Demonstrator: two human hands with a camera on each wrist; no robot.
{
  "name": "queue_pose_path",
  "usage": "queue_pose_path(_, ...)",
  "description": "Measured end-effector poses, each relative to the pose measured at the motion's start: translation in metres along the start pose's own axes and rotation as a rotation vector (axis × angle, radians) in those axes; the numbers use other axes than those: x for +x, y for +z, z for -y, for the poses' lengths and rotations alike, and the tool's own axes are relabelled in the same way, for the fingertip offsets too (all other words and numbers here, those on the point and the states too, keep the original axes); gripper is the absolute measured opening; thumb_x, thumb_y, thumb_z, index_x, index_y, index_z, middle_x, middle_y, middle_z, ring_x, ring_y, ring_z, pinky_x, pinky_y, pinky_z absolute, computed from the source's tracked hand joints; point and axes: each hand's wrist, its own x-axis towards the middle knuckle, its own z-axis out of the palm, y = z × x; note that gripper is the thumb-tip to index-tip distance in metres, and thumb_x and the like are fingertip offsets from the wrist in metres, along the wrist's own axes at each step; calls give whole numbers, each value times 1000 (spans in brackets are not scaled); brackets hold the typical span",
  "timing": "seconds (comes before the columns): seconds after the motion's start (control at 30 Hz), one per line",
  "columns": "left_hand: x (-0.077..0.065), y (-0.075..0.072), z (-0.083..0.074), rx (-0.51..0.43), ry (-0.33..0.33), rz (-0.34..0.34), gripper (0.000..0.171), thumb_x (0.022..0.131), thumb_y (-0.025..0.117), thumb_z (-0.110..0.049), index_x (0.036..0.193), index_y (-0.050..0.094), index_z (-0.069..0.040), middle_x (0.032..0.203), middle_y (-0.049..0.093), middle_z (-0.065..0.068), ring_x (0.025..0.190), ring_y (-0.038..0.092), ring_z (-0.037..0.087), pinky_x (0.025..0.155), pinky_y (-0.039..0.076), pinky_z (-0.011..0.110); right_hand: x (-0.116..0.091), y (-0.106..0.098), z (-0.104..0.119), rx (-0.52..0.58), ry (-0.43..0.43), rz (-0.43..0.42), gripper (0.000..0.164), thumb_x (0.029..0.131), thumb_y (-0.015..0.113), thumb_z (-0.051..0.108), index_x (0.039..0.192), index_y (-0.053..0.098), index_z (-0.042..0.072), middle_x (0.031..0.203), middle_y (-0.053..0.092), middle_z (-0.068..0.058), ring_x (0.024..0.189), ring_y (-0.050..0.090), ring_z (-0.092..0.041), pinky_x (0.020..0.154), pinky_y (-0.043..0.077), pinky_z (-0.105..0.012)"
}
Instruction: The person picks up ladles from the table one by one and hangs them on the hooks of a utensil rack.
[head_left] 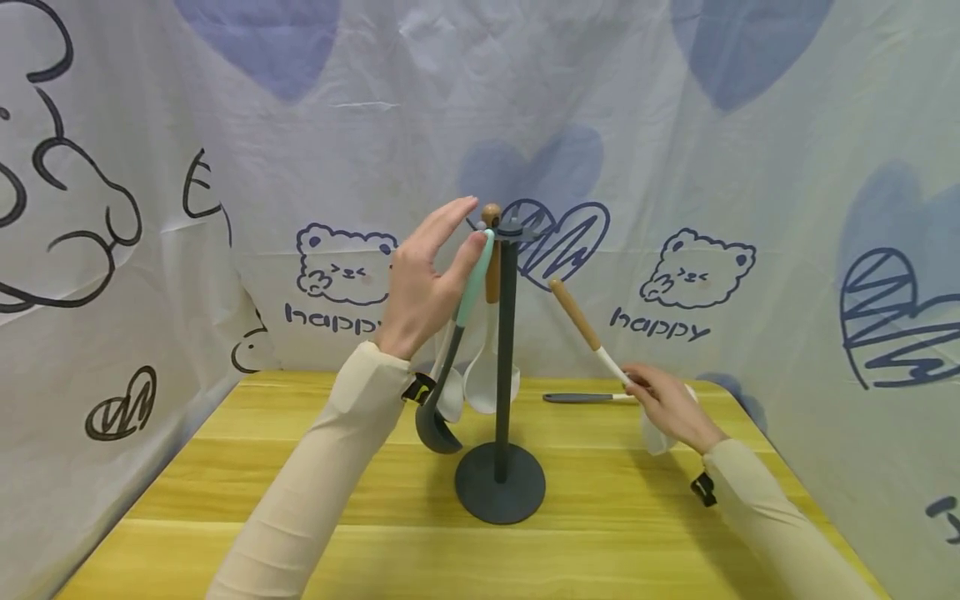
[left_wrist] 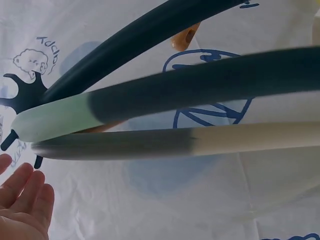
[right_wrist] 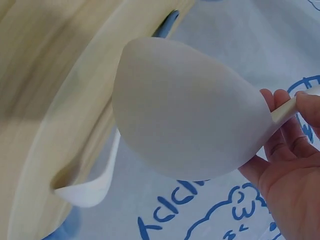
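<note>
A dark utensil stand point(head_left: 506, 358) rises from a round base. My left hand point(head_left: 427, 279) is raised at its top, thumb by the upper end of a mint-handled dark ladle point(head_left: 468, 292) on a hook. In the left wrist view the fingers point(left_wrist: 42, 200) are extended, apart from the ladle and from a grey-handled, cream-shafted utensil point(left_wrist: 150, 145) beside it. My right hand point(head_left: 671, 404) grips the white shaft of a wooden-handled spatula point(head_left: 576, 315), tilted handle up. Its broad white head point(right_wrist: 185, 110) shows in the right wrist view, above the table edge.
A white ladle point(right_wrist: 87, 192) with a grey handle point(head_left: 577, 398) lies at the back right of the wooden table point(head_left: 375, 558). A wooden-handled white utensil point(head_left: 480, 379) hangs behind the stand's pole. Printed cloth point(head_left: 420, 125) surrounds the table on three sides.
</note>
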Motion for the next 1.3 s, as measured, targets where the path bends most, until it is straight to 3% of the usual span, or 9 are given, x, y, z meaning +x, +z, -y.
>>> queue_pose_path(0.3, 12, 9, 0, 39, -54, 110, 44, 102, 53, -28, 140, 53, -8, 147, 51, 8, 139, 44, 14, 117, 30, 23, 9, -1, 14, 66, 53, 5, 30, 103, 49, 12, 130, 58, 2, 105, 70, -13, 99, 66, -31, 88, 54, -52)
queue_pose_path(0.53, 14, 13, 5, 33, -78, 150, 70, 100, 32, -61, 144, 49, -9, 149, 49, 6, 140, 42, 15, 117, 30, 25, 15, -4, 29, 115, 83, 1, 31, 104, 48, 14, 132, 56, 3, 111, 69, -17, 102, 66, -32, 91, 53, -53)
queue_pose_path(0.83, 19, 16, 5, 41, -75, 143, 43, 106, 40, -26, 141, 52, -4, 147, 50, 10, 139, 43, 17, 117, 29, 22, 28, -10, 45, 193, 89, -25, 36, 105, 46, 17, 138, 52, 3, 117, 68, -20, 108, 64, -37, 95, 49, -56)
queue_pose_path(1.3, 17, 16, 7, 60, -72, 141, 41, 102, 52, -28, 136, 57, -5, 144, 54, 10, 136, 48, 20, 115, 34, 26, 43, -12, 71, 252, 50, -46, 35, 104, 48, 20, 135, 55, 5, 114, 68, -18, 106, 64, -35, 96, 49, -56)
